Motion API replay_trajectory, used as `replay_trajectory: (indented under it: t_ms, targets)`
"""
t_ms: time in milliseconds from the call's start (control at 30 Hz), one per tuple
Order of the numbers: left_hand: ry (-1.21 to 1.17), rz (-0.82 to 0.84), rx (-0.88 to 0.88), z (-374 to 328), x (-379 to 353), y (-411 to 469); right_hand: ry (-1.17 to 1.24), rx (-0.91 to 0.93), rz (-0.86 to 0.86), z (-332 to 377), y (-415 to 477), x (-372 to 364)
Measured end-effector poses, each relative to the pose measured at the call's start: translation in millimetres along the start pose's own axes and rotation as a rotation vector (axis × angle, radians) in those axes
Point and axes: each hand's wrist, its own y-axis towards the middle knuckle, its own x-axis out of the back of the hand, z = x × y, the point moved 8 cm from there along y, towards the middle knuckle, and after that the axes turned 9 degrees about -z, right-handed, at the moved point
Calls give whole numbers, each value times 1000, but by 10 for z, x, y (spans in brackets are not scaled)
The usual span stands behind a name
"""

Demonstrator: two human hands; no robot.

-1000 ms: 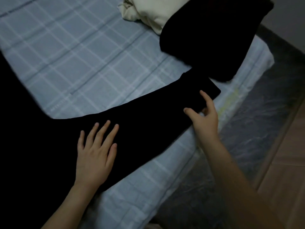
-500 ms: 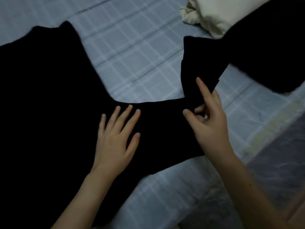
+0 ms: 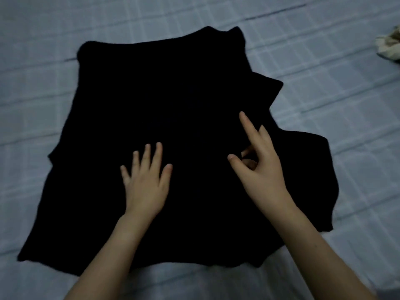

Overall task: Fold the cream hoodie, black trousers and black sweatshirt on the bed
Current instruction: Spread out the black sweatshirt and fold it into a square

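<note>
The black sweatshirt (image 3: 173,109) lies spread on the bed in the middle of the view. One sleeve (image 3: 266,92) is folded in over its right side. My left hand (image 3: 145,180) rests flat on the sweatshirt's lower middle, fingers apart. My right hand (image 3: 257,165) is on the folded sleeve, index finger stretched out and the other fingers curled under on the dark cloth. A corner of the cream hoodie (image 3: 389,46) shows at the right edge. The black trousers are out of view.
The bed sheet (image 3: 324,50) is pale blue-grey with a check pattern and surrounds the sweatshirt on all sides. Both of my bare forearms reach in from the bottom edge.
My right hand has carried the sleeve from the right, over onto the sweatshirt's body. The view has swung left, so the folded pile has left the frame. My left hand stayed pressed flat.
</note>
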Motion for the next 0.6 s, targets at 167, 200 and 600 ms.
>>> replay_trajectory:
  t_ms: [167,200,600]
  targets:
    - [-20,-93,-156,548,394,26,-39,62,62,276,122,-710]
    - [24,-129,-132,757,452,32,-5,58,75,324,155,-852]
    - [67,-155,-116,1516,183,10,-142,-28,323,210,353,-2333]
